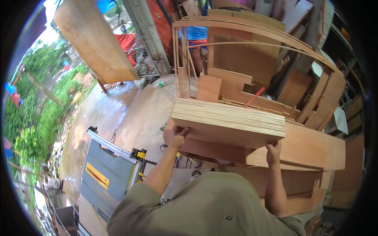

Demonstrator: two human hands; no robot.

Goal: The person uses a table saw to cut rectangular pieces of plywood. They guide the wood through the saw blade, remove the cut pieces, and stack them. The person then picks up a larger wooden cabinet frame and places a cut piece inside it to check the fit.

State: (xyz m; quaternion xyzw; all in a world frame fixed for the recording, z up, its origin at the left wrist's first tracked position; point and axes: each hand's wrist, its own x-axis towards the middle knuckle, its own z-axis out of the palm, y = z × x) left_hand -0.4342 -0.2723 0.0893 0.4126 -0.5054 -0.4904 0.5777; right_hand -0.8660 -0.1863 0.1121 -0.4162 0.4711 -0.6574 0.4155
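A thick stack of plywood panels (228, 118) is in front of me, its pale layered edges facing up. My left hand (178, 137) is closed on its lower left corner, thumb against the broad brown face. At the opposite end, my right hand (273, 152) grips the lower right corner. Most fingers of both hands are hidden under or behind the stack. Below and behind it lies a plywood sheet (307, 146) on a workbench. Whether the stack rests on that sheet or is held above it, I cannot tell.
A grey table saw (114, 157) with a yellow insert (97, 176) stands at the left. Curved wooden frames (252, 21) and offcuts lean beyond the bench, near a red stick (254, 97). A large board (94, 39) stands tilted at the far left, above wet concrete floor (102, 110).
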